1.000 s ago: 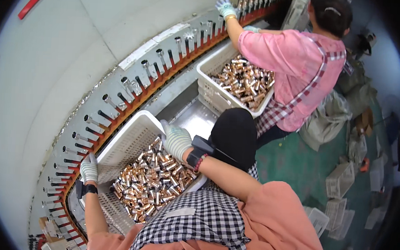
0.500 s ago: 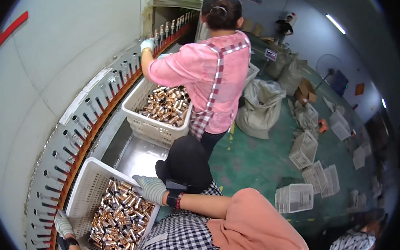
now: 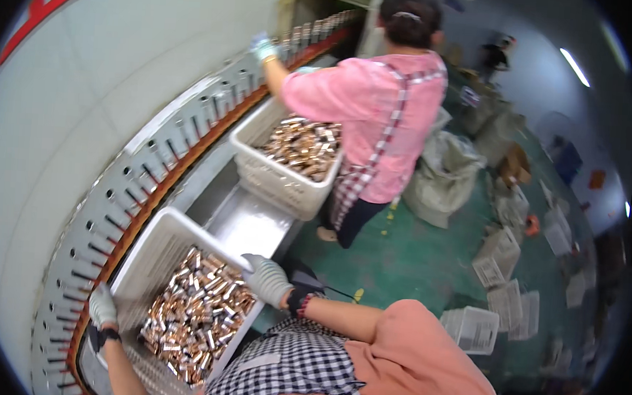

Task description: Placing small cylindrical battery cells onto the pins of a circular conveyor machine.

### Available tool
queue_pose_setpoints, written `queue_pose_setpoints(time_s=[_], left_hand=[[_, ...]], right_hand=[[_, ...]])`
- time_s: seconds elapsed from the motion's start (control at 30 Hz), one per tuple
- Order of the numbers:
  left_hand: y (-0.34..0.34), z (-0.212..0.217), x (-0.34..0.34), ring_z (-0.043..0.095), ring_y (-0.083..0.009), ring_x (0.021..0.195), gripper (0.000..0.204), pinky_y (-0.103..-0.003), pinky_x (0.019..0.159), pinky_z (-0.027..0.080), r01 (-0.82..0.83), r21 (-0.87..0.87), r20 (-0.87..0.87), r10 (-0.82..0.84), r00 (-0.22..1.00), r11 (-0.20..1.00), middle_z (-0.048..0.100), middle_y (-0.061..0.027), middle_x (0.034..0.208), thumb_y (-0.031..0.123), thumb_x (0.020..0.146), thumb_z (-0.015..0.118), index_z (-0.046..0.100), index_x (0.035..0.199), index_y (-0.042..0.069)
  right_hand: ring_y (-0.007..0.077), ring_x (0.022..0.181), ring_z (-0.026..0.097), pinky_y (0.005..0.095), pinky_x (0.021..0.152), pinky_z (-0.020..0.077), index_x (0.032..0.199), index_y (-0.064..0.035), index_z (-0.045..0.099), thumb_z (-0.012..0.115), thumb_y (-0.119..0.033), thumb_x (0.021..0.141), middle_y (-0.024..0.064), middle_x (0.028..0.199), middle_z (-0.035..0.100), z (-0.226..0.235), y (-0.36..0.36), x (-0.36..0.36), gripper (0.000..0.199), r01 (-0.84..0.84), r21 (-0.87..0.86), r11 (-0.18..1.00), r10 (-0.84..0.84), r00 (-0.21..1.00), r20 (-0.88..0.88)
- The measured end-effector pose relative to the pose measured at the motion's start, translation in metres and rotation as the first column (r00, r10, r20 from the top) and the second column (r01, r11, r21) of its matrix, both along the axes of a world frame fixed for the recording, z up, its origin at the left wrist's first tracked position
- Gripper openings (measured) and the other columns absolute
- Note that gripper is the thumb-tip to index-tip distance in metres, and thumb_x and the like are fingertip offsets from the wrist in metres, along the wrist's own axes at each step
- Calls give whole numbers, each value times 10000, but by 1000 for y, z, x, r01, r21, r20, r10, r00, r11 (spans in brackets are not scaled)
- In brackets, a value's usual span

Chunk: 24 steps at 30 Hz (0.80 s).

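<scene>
A white perforated plastic crate (image 3: 133, 259) tilts across the lower left, heaped with short, shiny copper- and silver-coloured cylinders (image 3: 200, 313). My left hand (image 3: 103, 306), in a pale striped glove, grips its left rim beside the conveyor. On the opposite rim, nearer my body, my right hand (image 3: 269, 280) holds on in a matching glove. Neither hand has a cylinder in it; some fingertips are hidden behind the rim. Right past the crate lies a bare metal tray surface (image 3: 253, 222).
A curved conveyor (image 3: 123, 218) with upright spindles runs along the left wall. Ahead stands a co-worker (image 3: 378, 122) in pink, reaching toward the spindles over another filled crate (image 3: 280, 188). White crates (image 3: 471, 330) and a woven sack (image 3: 444, 180) stand on the green floor.
The whole view has shifted, so the co-worker and crates appear farther right and higher. A black rounded shape beside my right hand has mostly gone from sight. Both hands keep hold of the crate.
</scene>
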<state>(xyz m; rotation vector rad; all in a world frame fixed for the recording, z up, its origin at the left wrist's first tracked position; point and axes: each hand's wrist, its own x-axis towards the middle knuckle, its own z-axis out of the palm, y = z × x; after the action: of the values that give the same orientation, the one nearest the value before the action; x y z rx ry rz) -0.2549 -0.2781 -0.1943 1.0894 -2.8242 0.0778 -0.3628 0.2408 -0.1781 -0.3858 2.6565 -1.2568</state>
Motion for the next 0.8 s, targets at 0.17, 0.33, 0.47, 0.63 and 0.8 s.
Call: queue_pose_setpoints(time_s=[0.17,0.33,0.47,0.63,0.8], left_hand=[[37,31,-31,658,-478,996,607,-556,862,498,-79,236,-31,89,996,969,687,-302,1034,499,1037,391,740,1019,3],[-13,8,-7,644,-468,1055,503,-499,902,486,-25,241,-44,37,998,970,688,-296,1071,443,999,488,728,1062,6],[-12,4,-15,633,-473,1042,391,-488,884,469,-123,506,-32,160,987,854,688,-292,1082,318,962,503,727,1046,9],[-8,10,-13,643,-464,1021,391,-477,887,484,-81,378,51,67,996,922,701,-274,1062,323,944,510,746,1013,18],[-16,-5,-4,647,-494,973,415,-484,854,484,40,334,-200,30,979,942,708,-292,1017,340,925,553,738,1010,-21]], right_hand=[[409,947,698,453,868,555,1229,-50,688,623,-178,912,245,1046,717,16,14,-11,348,9,-139,990,-10,1000,-8],[424,987,673,460,902,539,1229,-29,667,636,-130,889,256,1078,690,18,7,-25,356,-38,-265,963,68,992,103],[425,985,669,462,902,539,1218,-34,663,645,-115,881,244,1083,686,17,11,-42,347,-94,-259,961,152,964,217],[414,998,655,455,925,525,1188,-22,663,653,-112,869,231,1051,674,23,10,-39,332,-70,-220,973,109,980,169],[417,1031,670,444,928,535,1228,-13,664,658,-138,872,258,1131,684,11,6,-27,377,-67,-245,967,112,978,174]])
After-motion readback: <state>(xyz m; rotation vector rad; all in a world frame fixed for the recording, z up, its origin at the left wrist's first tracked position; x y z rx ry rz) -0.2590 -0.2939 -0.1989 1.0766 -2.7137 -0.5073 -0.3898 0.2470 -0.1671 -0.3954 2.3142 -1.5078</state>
